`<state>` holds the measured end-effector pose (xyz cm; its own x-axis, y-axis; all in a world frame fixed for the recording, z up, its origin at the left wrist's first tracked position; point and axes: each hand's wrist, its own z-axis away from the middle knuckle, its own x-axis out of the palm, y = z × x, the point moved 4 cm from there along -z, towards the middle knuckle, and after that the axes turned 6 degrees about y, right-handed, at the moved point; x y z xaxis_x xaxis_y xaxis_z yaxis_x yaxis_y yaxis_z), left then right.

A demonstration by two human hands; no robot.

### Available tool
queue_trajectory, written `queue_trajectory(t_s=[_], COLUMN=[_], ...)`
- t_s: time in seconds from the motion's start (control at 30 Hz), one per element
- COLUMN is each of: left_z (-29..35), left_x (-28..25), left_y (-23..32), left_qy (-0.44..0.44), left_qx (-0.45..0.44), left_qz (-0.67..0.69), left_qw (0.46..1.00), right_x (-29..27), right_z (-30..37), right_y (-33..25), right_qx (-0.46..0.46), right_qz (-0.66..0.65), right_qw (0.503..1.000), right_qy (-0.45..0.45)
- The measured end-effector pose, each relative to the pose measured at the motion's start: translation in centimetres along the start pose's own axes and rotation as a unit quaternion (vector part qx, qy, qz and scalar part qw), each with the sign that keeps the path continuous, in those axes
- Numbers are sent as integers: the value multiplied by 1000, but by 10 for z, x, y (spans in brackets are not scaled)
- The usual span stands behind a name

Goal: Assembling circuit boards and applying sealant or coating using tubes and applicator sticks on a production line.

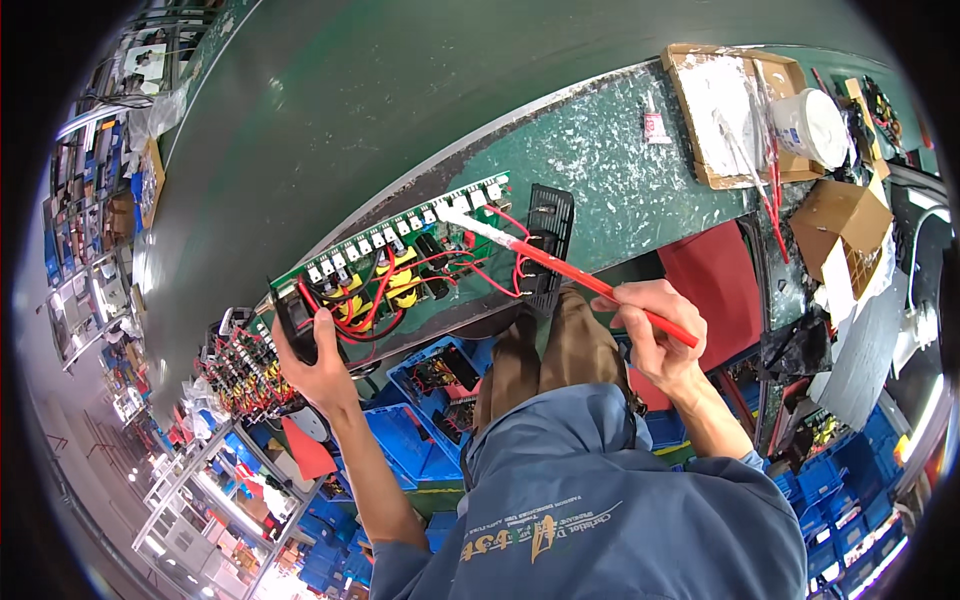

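My right hand (658,332) grips the red handle of a brush (575,272). The brush's white-coated end rests on or just above the row of white-faced components near the right end of a long green circuit board (440,215). Yellow-wrapped transformers (402,288), black capacitors and looping red wires crowd the near side of the board. At its left end, my left hand (318,362) holds a black part (294,312) between thumb and fingers. A black slotted end panel (550,235), joined by red wires, lies beside the board's right end.
A cardboard tray (690,75) smeared with white paste sits at the far right, next to a white tub (815,128). A small tube (654,124) lies nearby. Further right stands an open cardboard box (835,220). Wired boards (245,375) are heaped at left; blue bins (405,440) stand below the bench.
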<state>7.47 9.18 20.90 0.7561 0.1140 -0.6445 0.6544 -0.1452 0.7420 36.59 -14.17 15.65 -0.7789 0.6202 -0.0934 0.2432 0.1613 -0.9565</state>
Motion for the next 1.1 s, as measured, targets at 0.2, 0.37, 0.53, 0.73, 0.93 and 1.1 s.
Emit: queue_trajectory(t_s=[0.2, 0.37, 0.53, 0.73, 0.93, 1.1], left_z=[-1, 0, 0, 1, 0, 0], left_x=[1, 0, -1, -2, 0, -2], left_y=[-2, -3, -7, -5, -5, -6], left_qy=[1, -3, 4, 4, -2, -2], left_qx=[6, -13, -18, -34, -29, -25], left_qz=[0, 13, 11, 17, 17, 13], left_qw=[1000, 1000, 1000, 999, 999, 1000], right_x=[-14, -7, 3, -4, 9, 8], right_z=[10, 4, -3, -1, -14, -15], right_y=[1, 6, 5, 6, 1, -2], right_qx=[32, 36, 40, 37, 17, 32], right_qz=[-5, -11, -28, -29, -33, -44], right_qw=[999, 998, 999, 999, 999, 998], right_qy=[35, 41, -5, 9, -7, -19])
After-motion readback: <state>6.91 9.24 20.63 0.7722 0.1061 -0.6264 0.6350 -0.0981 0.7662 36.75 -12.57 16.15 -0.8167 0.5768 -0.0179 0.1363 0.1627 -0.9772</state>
